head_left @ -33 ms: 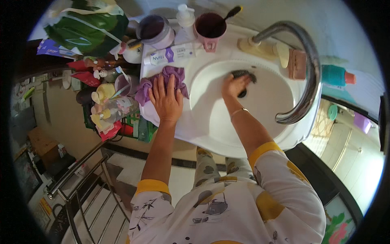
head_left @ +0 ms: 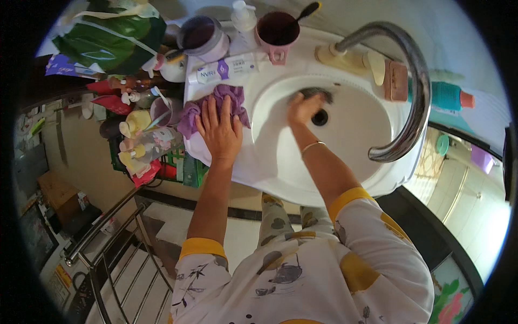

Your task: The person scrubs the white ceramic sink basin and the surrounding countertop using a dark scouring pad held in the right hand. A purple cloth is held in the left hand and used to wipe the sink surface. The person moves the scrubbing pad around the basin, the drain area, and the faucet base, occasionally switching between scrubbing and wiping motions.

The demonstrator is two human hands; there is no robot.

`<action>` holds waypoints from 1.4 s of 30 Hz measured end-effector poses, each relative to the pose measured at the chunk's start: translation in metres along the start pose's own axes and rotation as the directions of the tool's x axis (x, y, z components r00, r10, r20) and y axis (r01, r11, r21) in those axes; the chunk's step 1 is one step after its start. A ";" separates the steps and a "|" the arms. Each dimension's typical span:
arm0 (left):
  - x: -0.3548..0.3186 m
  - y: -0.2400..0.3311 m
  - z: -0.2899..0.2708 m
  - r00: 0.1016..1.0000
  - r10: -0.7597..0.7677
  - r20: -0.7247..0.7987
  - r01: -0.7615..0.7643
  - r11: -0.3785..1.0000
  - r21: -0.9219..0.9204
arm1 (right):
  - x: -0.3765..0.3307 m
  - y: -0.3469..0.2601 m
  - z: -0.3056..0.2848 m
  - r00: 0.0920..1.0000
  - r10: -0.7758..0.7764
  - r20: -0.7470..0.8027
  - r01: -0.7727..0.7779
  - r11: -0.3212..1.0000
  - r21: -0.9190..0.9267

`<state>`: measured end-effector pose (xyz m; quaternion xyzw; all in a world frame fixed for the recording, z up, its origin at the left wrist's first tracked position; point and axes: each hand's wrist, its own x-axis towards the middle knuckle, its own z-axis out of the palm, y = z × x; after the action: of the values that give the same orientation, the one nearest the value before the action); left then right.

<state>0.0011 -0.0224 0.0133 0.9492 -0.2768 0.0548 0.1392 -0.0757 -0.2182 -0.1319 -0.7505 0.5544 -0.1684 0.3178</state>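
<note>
A crumpled purple cloth lies on the left side of the white washbasin. My left hand rests flat on it, fingers stretched and a little apart. Inside the bowl, my right hand is closed on a dark grey scouring pad, pressed against the far wall of the bowl. The pad is blurred and partly hidden by the fingers. Just right of that hand is the round black drain hole. Behind the cloth lies a white and purple toothpaste tube.
A curved metal faucet arches over the bowl's right side. Along the back stand a pink cup with a toothbrush, a pump bottle and a jar. Several bottles crowd the left. A metal railing is at lower left.
My right hand has shifted a little left with the scouring pad, and more of the drain hole shows. My left hand stays on the cloth.
</note>
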 end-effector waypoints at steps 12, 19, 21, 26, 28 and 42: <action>-0.003 -0.012 -0.003 0.999 0.009 -0.035 -0.006 0.997 0.076 | -0.119 -0.047 -0.075 0.497 -0.572 0.653 0.208 0.809 0.550; -0.006 -0.018 0.005 0.999 0.038 -0.002 -0.038 0.993 0.109 | -0.128 -0.092 -0.029 0.906 -0.294 0.304 0.131 0.878 0.461; -0.006 -0.020 0.003 1.000 0.020 -0.019 -0.018 0.994 0.105 | -0.153 -0.055 -0.088 0.675 -0.431 0.599 0.192 0.887 0.421; -0.005 -0.015 0.003 0.997 0.046 -0.068 -0.043 0.998 0.036 | -0.127 -0.012 -0.190 0.378 -0.193 0.906 0.314 0.947 0.070; -0.004 -0.019 0.003 0.995 0.054 -0.082 -0.055 0.998 -0.015 | -0.144 -0.026 -0.164 0.429 -0.308 0.849 0.290 0.937 0.193; -0.006 -0.022 0.006 0.991 0.048 -0.128 -0.063 0.991 -0.119 | -0.168 -0.059 -0.118 0.738 -0.304 0.602 0.270 0.951 0.149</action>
<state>0.0084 -0.0035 0.0015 0.9254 -0.2967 0.1008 0.2130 -0.1598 -0.0835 0.0120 -0.8317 0.2924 0.0256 0.4712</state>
